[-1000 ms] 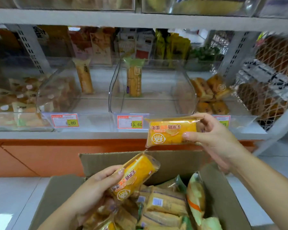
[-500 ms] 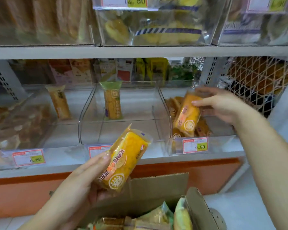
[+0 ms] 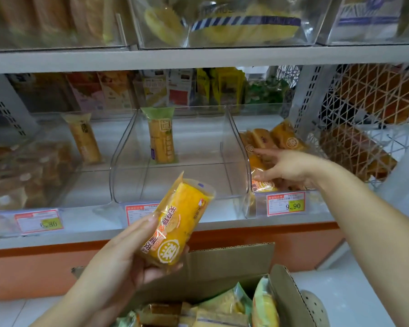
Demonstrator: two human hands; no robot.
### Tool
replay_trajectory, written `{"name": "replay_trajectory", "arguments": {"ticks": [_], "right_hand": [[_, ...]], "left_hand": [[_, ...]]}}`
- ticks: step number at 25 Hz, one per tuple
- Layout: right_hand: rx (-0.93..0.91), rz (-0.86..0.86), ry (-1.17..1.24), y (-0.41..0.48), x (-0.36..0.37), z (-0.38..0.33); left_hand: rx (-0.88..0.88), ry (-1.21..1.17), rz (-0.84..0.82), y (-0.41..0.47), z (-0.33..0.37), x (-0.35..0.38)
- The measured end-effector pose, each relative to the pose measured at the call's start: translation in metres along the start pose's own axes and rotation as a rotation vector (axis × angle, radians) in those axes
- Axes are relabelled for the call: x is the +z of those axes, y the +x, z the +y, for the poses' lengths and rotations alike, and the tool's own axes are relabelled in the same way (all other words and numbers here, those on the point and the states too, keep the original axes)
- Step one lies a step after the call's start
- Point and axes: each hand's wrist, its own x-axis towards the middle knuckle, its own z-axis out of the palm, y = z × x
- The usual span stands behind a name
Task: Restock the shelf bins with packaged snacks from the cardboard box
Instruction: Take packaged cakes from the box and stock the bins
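Observation:
My left hand (image 3: 118, 260) grips a yellow snack pack (image 3: 177, 223), tilted, above the open cardboard box (image 3: 224, 265). More packaged snacks (image 3: 222, 308) fill the box at the bottom of the view. My right hand (image 3: 288, 168) reaches into the right clear bin (image 3: 248, 185), fingers straight and spread, resting on the orange snack packs (image 3: 265, 142) piled there. It holds nothing. The middle clear bin (image 3: 118, 175) holds a single upright green-topped pack (image 3: 161, 135).
A left bin holds one upright tan pack (image 3: 84, 138), and a further bin at far left holds wrapped cakes (image 3: 21, 175). Price tags (image 3: 286, 204) line the shelf edge. The upper shelf (image 3: 198, 57) hangs low overhead. A wire mesh rack (image 3: 368, 128) stands at right.
My right hand put its yellow pack into the right bin and let go, its fingers now spread. The left hand lifted its pack from the box up toward the shelf.

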Motion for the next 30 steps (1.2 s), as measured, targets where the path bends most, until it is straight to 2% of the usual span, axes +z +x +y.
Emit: {"name": "replay_trajectory", "arguments": {"ticks": [3, 5, 7, 8, 9, 10, 13, 14, 16, 18, 19, 21, 22, 25, 27, 30], "right_hand": [[-0.015, 0.018, 0.028, -0.003, 0.006, 0.010], [-0.052, 0.070, -0.102, -0.016, 0.006, 0.002], [-0.115, 0.272, -0.301, -0.037, 0.001, -0.014], [-0.168, 0.409, -0.325, -0.049, 0.001, -0.022], [-0.214, 0.478, -0.275, -0.062, 0.002, -0.029], [-0.252, 0.423, -0.165, -0.073, 0.005, -0.037], [-0.322, -0.100, 0.245, -0.100, 0.025, -0.049], [-0.340, -0.174, 0.382, -0.102, 0.026, -0.050], [-0.353, -0.124, 0.628, -0.097, 0.013, -0.044], [-0.333, 0.075, 0.807, -0.087, -0.010, -0.033], [-0.309, 0.203, 0.820, -0.080, -0.021, -0.024], [-0.226, 0.435, 0.625, -0.065, -0.040, -0.006], [-0.169, 0.469, 0.477, -0.057, -0.044, 0.000], [0.035, 0.287, 0.084, -0.042, -0.039, 0.008], [0.096, 0.238, 0.064, -0.035, -0.032, 0.012], [0.102, 0.233, 0.304, -0.032, -0.029, 0.015]], "left_hand": [[0.004, -0.037, -0.019, -0.018, 0.013, 0.027], [0.001, -0.083, -0.025, -0.025, 0.018, 0.042], [-0.001, -0.112, -0.027, -0.025, 0.023, 0.057], [0.002, -0.126, -0.029, -0.022, 0.025, 0.063], [0.010, -0.133, -0.041, -0.019, 0.028, 0.073], [0.028, -0.121, -0.058, -0.014, 0.031, 0.084], [0.122, -0.009, -0.124, 0.003, 0.041, 0.127], [0.167, 0.046, -0.131, 0.009, 0.045, 0.142], [0.310, 0.222, -0.076, 0.022, 0.052, 0.163], [0.575, 0.562, 0.079, 0.042, 0.060, 0.170], [0.683, 0.776, 0.144, 0.053, 0.064, 0.169], [0.718, 1.104, 0.162, 0.074, 0.067, 0.166], [0.691, 1.190, 0.121, 0.084, 0.067, 0.166], [0.682, 1.252, 0.006, 0.101, 0.058, 0.168], [0.688, 1.208, -0.005, 0.109, 0.049, 0.164], [0.645, 1.138, 0.005, 0.119, 0.040, 0.155]]}}
